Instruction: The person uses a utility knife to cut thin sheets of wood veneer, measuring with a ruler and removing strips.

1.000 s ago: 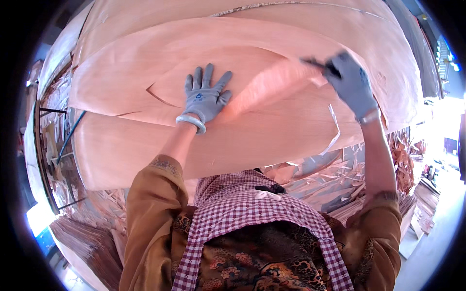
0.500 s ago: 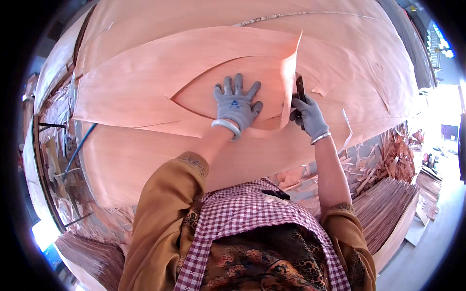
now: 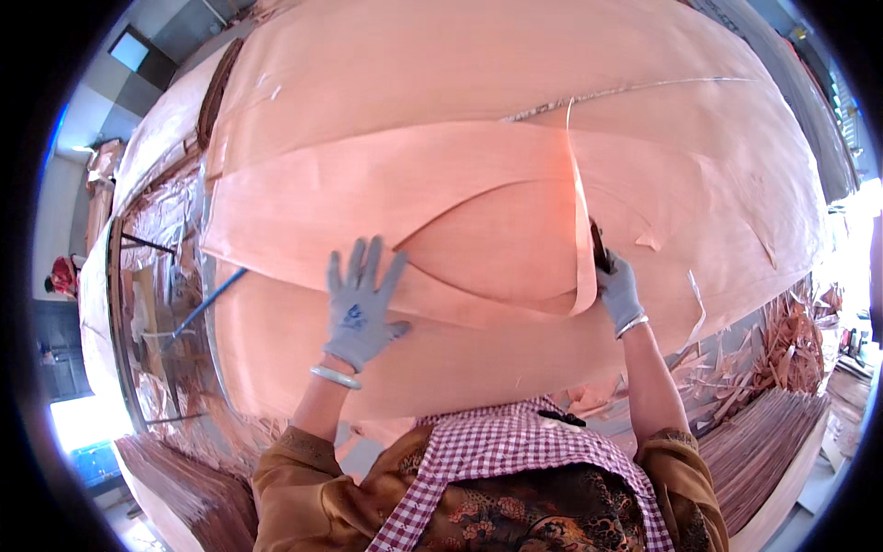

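Observation:
Thin pale wood veneer sheets (image 3: pixel 368 166) lie stacked in front of me, with a long leaf-shaped opening showing a darker cut edge. A strip of veneer (image 3: pixel 579 258) stands curled up at the right end of the opening. My gloved left hand (image 3: pixel 361 299) is at the opening's left tip, fingers spread and holding nothing. My gloved right hand (image 3: pixel 618 290) grips a dark knife-like tool (image 3: pixel 598 244) just right of the raised strip; its tip is partly hidden behind it.
Piles of veneer stand at lower left (image 3: pixel 184 488) and lower right (image 3: pixel 754 460). Torn scraps (image 3: pixel 786 340) lie below the sheets. A metal rail (image 3: pixel 117 313) and a blue bar (image 3: pixel 207 304) are at the left. A red item (image 3: pixel 64 276) is beyond.
Over the last second my right hand has come down and inward with the tool, and the strip has lifted upright. My left hand has since moved leftward to the opening's tip.

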Available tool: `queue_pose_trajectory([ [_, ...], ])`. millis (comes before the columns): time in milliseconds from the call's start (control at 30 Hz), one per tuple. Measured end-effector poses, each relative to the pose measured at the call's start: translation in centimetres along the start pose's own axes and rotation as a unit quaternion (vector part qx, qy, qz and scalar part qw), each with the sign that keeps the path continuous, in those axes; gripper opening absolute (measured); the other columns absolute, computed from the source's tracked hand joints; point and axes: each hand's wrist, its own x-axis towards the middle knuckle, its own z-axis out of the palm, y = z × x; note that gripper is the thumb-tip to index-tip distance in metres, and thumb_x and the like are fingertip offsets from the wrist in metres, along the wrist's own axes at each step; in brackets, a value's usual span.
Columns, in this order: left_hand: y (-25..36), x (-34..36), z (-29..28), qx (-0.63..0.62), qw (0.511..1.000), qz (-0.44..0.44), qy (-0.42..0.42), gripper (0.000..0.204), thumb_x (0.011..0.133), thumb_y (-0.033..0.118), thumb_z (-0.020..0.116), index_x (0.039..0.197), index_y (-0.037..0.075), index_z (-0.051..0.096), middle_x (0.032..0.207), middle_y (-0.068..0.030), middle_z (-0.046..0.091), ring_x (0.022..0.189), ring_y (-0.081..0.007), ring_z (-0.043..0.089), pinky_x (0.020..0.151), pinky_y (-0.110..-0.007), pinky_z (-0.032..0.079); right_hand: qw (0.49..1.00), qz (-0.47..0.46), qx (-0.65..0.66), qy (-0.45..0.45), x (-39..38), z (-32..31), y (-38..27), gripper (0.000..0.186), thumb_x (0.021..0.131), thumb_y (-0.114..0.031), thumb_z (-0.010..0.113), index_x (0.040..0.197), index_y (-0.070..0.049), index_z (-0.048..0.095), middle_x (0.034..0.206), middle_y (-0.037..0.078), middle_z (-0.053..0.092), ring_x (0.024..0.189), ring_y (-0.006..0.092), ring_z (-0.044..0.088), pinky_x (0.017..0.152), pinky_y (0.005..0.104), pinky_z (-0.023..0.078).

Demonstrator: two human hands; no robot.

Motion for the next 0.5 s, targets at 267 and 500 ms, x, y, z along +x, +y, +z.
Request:
queue_pose_trajectory([
  [267, -8.2, 6.8, -2.8, 0.012, 0.989, 0.036, 0.140, 0.036, 0.072, 0.021, 0.070, 0.106, 0.011, 0.063, 0.092, -0.0080, 0.063, 0.088, -0.0266, 0.059, 0.103, -0.047, 0.033, 0.999, 0.014, -0.043, -0.006, -0.9, 0.9, -1.4, 0.015, 0.084, -0.002, 0.059, 0.100, -0.001, 0.061, 0.075, -0.001, 0.056, 0.058, 0.0049, 0.047, 0.051, 0.0199, 0.039],
  [500, -16.0, 26.4, -12.4, 0.151, 0.970, -0.047, 0.186, 0.032, 0.085, 0.036, 0.051, 0.108, 0.014, 0.057, 0.094, -0.0150, 0.065, 0.090, -0.0319, 0.062, 0.075, -0.043, 0.048, 0.997, -0.018, -0.079, -0.002, -0.9, 0.9, -0.6, 0.014, 0.084, -0.010, 0.062, 0.095, -0.003, 0.063, 0.067, -0.003, 0.054, 0.054, 0.0049, 0.045, 0.048, 0.0212, 0.037],
])
